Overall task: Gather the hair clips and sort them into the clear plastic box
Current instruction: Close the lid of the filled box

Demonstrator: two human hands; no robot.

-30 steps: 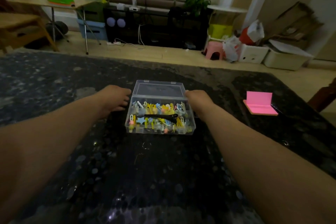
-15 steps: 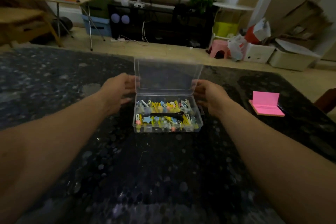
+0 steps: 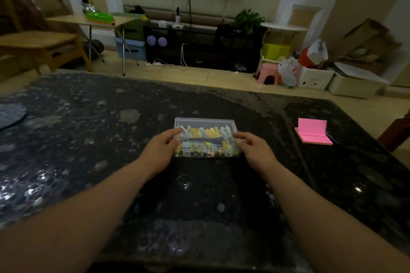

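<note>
The clear plastic box (image 3: 205, 123) sits on the dark speckled table (image 3: 88, 150), its lid down over the contents. Through the plastic I see many small colourful hair clips (image 3: 206, 134) and one long black clip (image 3: 205, 140) lying across them. My left hand (image 3: 159, 153) grips the box's left front corner, thumb on top of the lid. My right hand (image 3: 253, 148) holds the right front corner the same way, fingers on the lid edge. No loose clips show on the table.
A pink sticky-note pad (image 3: 312, 134) with its top sheet folded up lies to the right of the box. A dark round mat (image 3: 11, 114) sits at the table's left edge. Beyond the far edge are a floor, chairs and storage boxes.
The lid, laid back flat then held upright half a second ago, now lies shut over the clips. Both hands moved from the box's back corners to its front corners.
</note>
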